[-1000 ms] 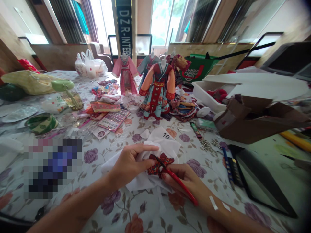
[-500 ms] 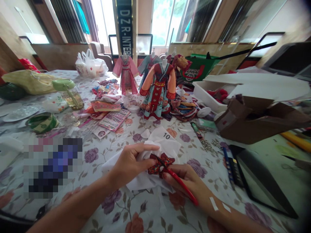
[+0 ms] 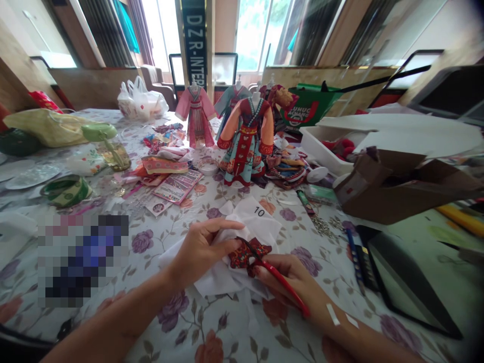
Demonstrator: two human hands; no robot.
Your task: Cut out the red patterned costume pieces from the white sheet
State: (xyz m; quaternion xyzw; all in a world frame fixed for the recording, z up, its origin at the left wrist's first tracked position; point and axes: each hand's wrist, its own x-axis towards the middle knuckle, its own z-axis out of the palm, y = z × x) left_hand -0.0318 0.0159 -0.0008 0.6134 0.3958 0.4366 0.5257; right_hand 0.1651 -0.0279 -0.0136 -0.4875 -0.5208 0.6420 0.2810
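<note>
Fabric, red-patterned (image 3: 237, 258), is lying between two hands over white cloth (image 3: 214, 283). The left hand (image 3: 198, 247) is gripping its left edge, thumb on top, lower fingers hidden, apparently steadying it. The right hand (image 3: 289, 269) is closing around a red-handled tool (image 3: 286, 287), probably scissors, its dark tip crossing the fabric near that thumb. Just beyond, the white material is showing "10". Farther back, small dresses (image 3: 242, 151) are hanging on stands, likely for display. A green bag (image 3: 302, 106) is showing partial lettering, possibly "UHUG"; a sign (image 3: 194, 43) is reading "DZR-INTER".
</note>
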